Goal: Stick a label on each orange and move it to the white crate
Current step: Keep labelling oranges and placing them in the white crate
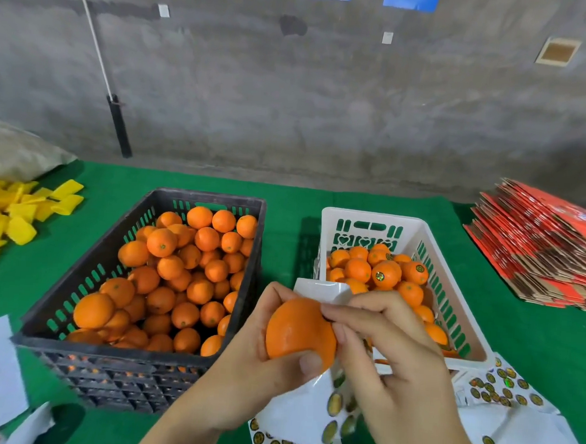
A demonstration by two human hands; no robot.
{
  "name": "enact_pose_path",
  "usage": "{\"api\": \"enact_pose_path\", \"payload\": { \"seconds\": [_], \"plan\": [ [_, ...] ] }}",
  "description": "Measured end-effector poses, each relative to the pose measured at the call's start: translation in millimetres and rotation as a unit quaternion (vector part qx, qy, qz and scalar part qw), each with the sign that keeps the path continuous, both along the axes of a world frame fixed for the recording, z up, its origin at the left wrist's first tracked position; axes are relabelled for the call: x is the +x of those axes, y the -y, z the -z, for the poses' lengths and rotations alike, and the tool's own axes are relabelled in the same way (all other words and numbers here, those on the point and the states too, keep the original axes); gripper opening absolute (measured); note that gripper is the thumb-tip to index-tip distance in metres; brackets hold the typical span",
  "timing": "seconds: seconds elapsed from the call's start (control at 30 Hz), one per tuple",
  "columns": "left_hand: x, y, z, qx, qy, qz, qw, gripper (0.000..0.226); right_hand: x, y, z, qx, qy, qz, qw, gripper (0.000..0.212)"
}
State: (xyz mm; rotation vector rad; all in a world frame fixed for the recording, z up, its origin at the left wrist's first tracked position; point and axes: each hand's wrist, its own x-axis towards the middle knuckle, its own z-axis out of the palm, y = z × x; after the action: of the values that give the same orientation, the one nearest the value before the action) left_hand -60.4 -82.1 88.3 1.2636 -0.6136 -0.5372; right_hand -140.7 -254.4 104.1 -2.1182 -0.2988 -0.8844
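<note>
**Label going onto a held orange**

Green cloth covered the table [191, 181] below a grey concrete wall. Left hand [259, 353] gripped one orange [298, 328] from beneath, low centre of view. Right hand [390, 351] pinched at the fruit's upper right side, apparently pressing a label; the label itself was hidden by fingers. White crate [408, 229], part filled, sat just beyond and right of the hands, right hand nearer. Black crate [139, 353] of unlabelled fruit lay left. Sticker sheets [501, 389] lay beneath the hands.
</note>
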Motion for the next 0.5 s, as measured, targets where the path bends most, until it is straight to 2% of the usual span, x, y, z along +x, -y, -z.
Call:
{"api": "enact_pose_path", "payload": {
  "seconds": [0.07,0.17,0.23,0.37,0.5],
  "plan": [
    [1,0,2,-0.010,-0.020,-0.009,1.000,0.061,-1,5,4,0.015,-0.061,0.004,0.998,0.029],
    [2,2,8,-0.012,-0.059,-0.032,0.998,0.061,-2,6,8,-0.100,-0.089,0.013,0.991,0.067],
    [2,5,10,-0.020,-0.068,-0.031,0.997,0.063,3,0,11,-0.119,-0.096,0.002,0.988,0.080],
    [5,8,9,-0.048,-0.051,-0.004,0.998,0.062,4,1,13,-0.061,-0.033,0.021,0.997,0.076],
    [10,11,11,-0.080,-0.036,0.009,0.996,0.056,7,13,7,-0.022,-0.015,0.011,1.000,0.079]
  ]
}}
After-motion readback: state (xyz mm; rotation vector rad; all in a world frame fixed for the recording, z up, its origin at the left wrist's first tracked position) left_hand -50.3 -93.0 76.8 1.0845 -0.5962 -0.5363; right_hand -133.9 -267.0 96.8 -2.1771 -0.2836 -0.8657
